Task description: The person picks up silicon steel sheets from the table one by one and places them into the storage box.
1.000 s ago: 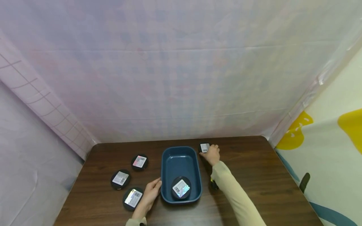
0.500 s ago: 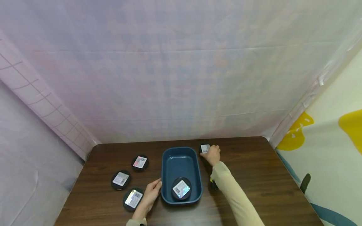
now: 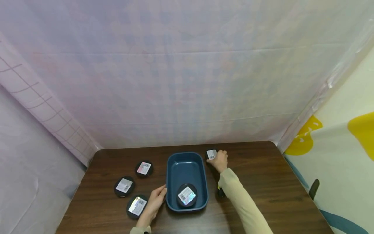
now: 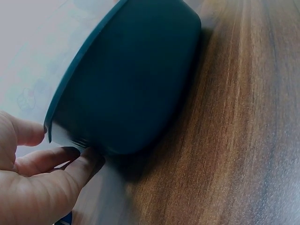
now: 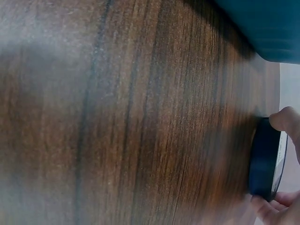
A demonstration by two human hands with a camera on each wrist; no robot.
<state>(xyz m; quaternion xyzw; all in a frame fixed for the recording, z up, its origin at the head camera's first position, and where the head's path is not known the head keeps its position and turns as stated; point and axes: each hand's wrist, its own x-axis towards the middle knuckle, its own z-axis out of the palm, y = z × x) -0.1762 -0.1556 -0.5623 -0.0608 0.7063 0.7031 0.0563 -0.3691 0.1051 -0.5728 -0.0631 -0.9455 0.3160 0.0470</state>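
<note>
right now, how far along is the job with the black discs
Looks done: one black disc lies inside the blue tray. In hand: the right hand grips a second disc beside the tray's far right corner, and the left hand holds the tray's left edge. Likely left: three other discs on the table to the tray's left, if all are meant to go in.

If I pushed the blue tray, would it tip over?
The blue tray probably wouldn't tip easily: it looks wide and fairly low. It seems stiff, without visible bending. The black disc inside might slide: there's room beyond it.
</note>
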